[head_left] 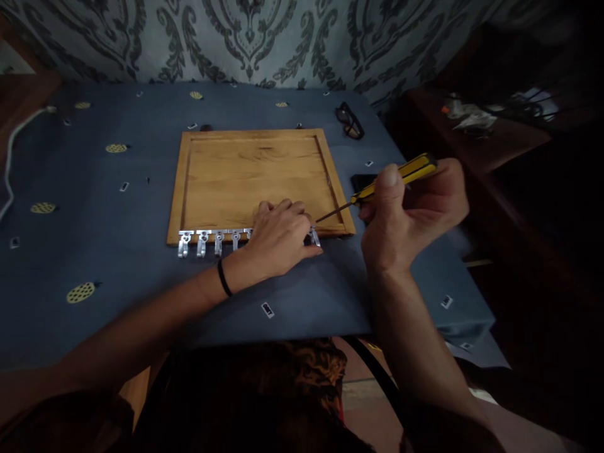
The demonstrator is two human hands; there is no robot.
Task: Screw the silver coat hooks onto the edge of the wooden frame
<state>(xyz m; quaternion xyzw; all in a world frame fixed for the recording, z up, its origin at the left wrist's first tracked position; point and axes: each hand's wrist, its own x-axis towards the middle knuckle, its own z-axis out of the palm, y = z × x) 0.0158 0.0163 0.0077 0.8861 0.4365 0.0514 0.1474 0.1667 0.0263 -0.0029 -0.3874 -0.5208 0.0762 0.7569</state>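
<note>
A wooden framed board lies flat on the table. Along its near edge runs a silver metal hook rail with several hooks hanging over the side. My left hand is closed over the rail's right part, fingers curled on the wood and thumb by the last hook; it hides some of the hooks. In my right hand is a yellow and black screwdriver, gripped by the handle and slanting down to the left. The screwdriver's tip is close to the rail's right end; whether it touches a screw I cannot tell.
A blue cloth with pineapple prints covers the table. Glasses lie beyond the board's far right corner. A dark flat object sits partly behind my right hand. A white cable runs along the left, and a patterned curtain hangs behind.
</note>
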